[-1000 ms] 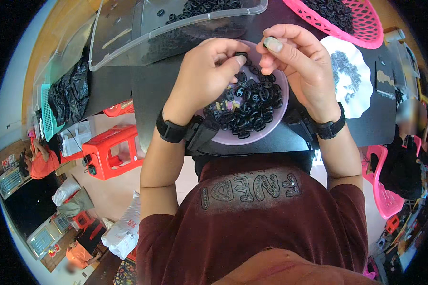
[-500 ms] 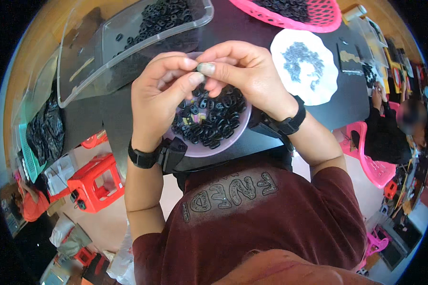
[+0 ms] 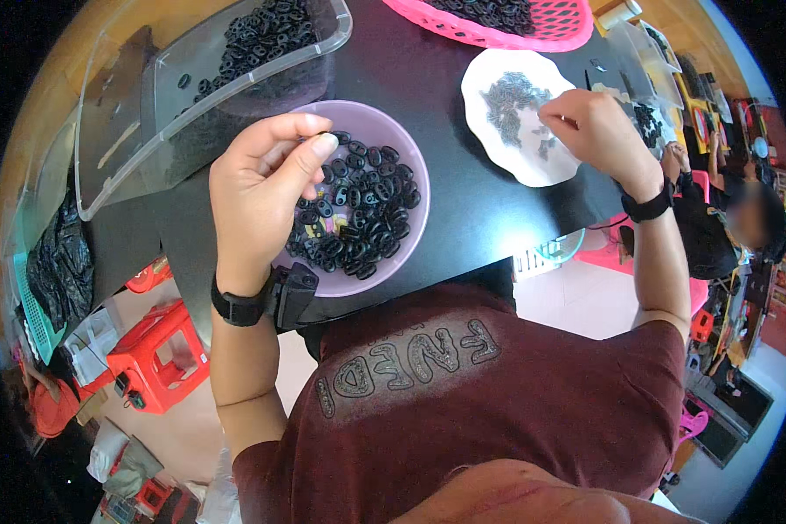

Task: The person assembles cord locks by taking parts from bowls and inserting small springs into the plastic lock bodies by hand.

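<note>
My left hand (image 3: pixel 266 170) is pinched, index finger against thumb, over the far left rim of a purple bowl (image 3: pixel 421 148). Only a dark speck shows at those fingertips, too little to name. Loose black oval pieces with small holes (image 3: pixel 384 194) fill much of the bowl. Out to the right, my right hand (image 3: pixel 598 131) hangs over the right side of a white wavy-edged plate (image 3: pixel 541 170), its fingers drawn together. What they hold, if anything, is hidden. Many tiny grey metal pieces (image 3: pixel 511 105) are spread on the plate.
A clear plastic bin (image 3: pixel 205 113) with more black pieces stands at the far left. Beyond the plate is a pink basket (image 3: pixel 559 31) of dark pieces. A red stool (image 3: pixel 162 354) stands on the floor at left. Another person (image 3: pixel 716 227) sits at right.
My hands have parted: the right went from beside the left over the bowl to the plate at right. The left stays pinched over the bowl. The whole view has shifted a little.
</note>
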Demonstrator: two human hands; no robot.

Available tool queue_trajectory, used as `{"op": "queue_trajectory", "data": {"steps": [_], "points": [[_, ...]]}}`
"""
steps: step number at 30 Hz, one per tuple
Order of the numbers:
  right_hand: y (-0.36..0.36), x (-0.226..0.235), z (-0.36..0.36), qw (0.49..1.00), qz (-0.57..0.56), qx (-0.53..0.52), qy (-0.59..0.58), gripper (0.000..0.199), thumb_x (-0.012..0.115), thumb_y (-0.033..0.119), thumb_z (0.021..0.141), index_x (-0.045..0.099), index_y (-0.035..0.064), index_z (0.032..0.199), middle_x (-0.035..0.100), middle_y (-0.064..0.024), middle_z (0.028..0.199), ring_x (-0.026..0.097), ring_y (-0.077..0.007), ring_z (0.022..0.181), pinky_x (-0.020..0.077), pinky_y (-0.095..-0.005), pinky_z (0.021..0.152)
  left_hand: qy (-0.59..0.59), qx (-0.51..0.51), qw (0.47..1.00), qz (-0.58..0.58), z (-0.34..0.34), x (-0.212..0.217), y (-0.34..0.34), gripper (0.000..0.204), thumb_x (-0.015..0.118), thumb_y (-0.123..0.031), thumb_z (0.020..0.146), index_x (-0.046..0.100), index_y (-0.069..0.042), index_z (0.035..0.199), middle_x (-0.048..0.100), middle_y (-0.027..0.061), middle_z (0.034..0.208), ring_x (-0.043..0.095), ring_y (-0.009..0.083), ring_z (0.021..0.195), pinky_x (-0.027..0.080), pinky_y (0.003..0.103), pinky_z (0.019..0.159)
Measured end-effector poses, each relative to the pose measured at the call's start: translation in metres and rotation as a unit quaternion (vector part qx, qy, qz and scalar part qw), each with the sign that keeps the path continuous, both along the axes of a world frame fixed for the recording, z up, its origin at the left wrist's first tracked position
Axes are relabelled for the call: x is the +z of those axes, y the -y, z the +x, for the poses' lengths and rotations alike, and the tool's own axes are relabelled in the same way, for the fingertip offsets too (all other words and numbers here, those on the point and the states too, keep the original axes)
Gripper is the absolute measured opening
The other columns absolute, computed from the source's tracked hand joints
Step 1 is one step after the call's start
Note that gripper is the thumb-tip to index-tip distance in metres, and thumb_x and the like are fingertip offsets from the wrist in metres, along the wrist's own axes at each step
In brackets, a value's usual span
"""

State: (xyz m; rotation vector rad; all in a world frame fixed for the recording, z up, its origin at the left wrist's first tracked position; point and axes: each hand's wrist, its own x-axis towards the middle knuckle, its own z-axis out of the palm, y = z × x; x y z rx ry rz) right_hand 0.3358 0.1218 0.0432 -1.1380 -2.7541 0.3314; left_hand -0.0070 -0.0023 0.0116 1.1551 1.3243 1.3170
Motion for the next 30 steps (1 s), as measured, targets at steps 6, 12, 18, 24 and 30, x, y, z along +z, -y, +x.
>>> {"op": "queue_trajectory", "data": {"steps": [6,12,18,24,30], "points": [[-0.006,-0.004,0.001,0.990,0.009,0.069,0.120,0.012,0.057,0.011,0.084,0.066,0.0045,0.080,0.064,-0.0134,0.080,0.063,-0.0305,0.080,0.0514,-0.0394,0.073,-0.012,-0.002,1.000,-0.009,-0.001,-0.002,0.000,0.017,0.068,-0.002,0.084,0.067,0.000,0.101,0.067,0.0036,0.087,0.056,0.0057,0.065,0.045,0.019,0.056],[-0.008,-0.006,-0.002,0.980,0.013,0.085,0.181,0.014,0.057,0.013,0.084,0.068,0.0047,0.082,0.065,-0.0136,0.084,0.064,-0.0309,0.082,0.0521,-0.0389,0.076,-0.019,-0.004,1.000,-0.005,0.000,-0.003,0.000,0.017,0.068,-0.002,0.084,0.067,-0.001,0.101,0.067,0.0036,0.086,0.056,0.0059,0.065,0.045,0.019,0.056],[-0.007,-0.006,-0.007,0.973,0.018,0.083,0.214,0.015,0.056,0.013,0.084,0.068,0.0043,0.079,0.066,-0.0148,0.084,0.065,-0.0320,0.081,0.0528,-0.0398,0.076,-0.006,-0.012,1.000,0.002,0.000,-0.005,0.001,0.017,0.069,-0.002,0.084,0.067,0.000,0.101,0.067,0.0032,0.084,0.056,0.0056,0.065,0.044,0.018,0.055],[-0.010,-0.007,-0.013,0.969,0.026,0.089,0.227,0.017,0.055,0.013,0.082,0.067,0.0036,0.076,0.066,-0.0167,0.077,0.066,-0.0335,0.076,0.0536,-0.0412,0.072,-0.011,-0.007,1.000,-0.009,0.003,-0.002,0.002,0.017,0.069,-0.001,0.083,0.067,0.000,0.100,0.067,0.0026,0.083,0.055,0.0050,0.064,0.044,0.018,0.056],[-0.015,-0.013,-0.016,0.969,0.049,0.093,0.225,0.016,0.055,0.014,0.079,0.066,0.0033,0.074,0.065,-0.0172,0.074,0.065,-0.0344,0.073,0.0532,-0.0423,0.070,0.003,-0.004,1.000,-0.009,0.001,-0.005,0.001,0.016,0.068,-0.002,0.084,0.067,0.000,0.099,0.066,0.0021,0.082,0.056,0.0048,0.064,0.044,0.018,0.056]]}}
